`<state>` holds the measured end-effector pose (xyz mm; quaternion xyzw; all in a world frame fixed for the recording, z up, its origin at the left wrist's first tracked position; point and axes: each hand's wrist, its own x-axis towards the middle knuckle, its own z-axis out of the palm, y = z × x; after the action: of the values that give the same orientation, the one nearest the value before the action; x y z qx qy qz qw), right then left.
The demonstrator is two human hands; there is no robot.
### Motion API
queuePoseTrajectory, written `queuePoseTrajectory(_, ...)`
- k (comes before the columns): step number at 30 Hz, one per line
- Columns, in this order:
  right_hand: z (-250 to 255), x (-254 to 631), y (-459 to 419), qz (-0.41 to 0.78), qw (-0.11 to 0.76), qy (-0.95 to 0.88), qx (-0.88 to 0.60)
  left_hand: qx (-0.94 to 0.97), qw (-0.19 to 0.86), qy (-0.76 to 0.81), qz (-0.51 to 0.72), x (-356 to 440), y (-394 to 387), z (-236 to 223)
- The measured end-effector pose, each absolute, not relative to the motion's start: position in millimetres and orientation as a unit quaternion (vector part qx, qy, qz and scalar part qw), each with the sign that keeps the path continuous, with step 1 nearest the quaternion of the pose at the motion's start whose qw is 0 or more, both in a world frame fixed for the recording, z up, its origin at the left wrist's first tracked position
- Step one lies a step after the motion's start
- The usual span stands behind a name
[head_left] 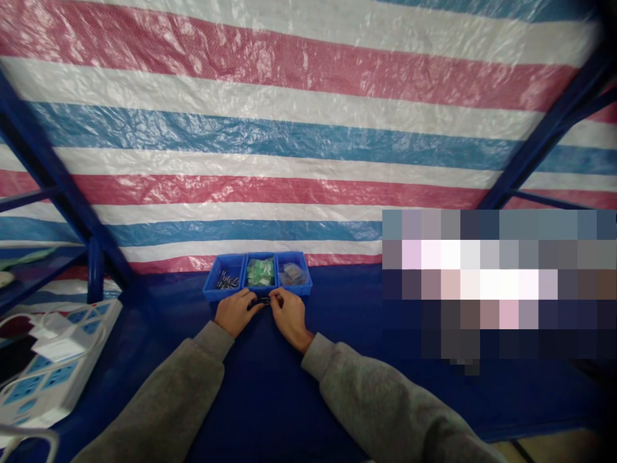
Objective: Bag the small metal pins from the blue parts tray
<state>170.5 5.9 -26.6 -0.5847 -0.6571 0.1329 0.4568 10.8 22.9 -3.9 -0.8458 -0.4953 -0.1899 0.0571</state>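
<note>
My left hand [236,311] and my right hand [290,315] meet just in front of three blue bins. Between their fingertips is a small dark, slim piece [263,301], its kind too small to make out. Both hands pinch it, one at each end. Behind my left hand, the left bin [210,287] holds several thin black-and-silver pieces [227,280]. Green-and-clear packets [261,272] fill the middle bin [247,258]. In the right bin [307,278] lie greyish clear packets [292,274].
The bins stand at the back of a dark blue tabletop [270,392], against a striped plastic sheet [289,151]. At left lies a white power strip [91,360] with a white adapter [60,337] and cables. Blue frame posts [62,173] flank the table. A pixelated patch hides the right side.
</note>
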Motion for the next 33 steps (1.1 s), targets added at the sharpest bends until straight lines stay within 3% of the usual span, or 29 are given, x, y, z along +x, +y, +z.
queuePoseTrajectory(21, -21.3, 170.1, 3.3, 0.160, 0.434, -0.667, -0.584, -0.836, 0.017, -0.535, -0.118, 1.1, 22.7, -4.0)
queuePoseTrajectory(33, -17.6, 170.2, -1.3, 0.163, 0.519, -0.690, -0.477, -0.859, -0.004, -0.416, -0.299, 1.3, 8.0, 6.4)
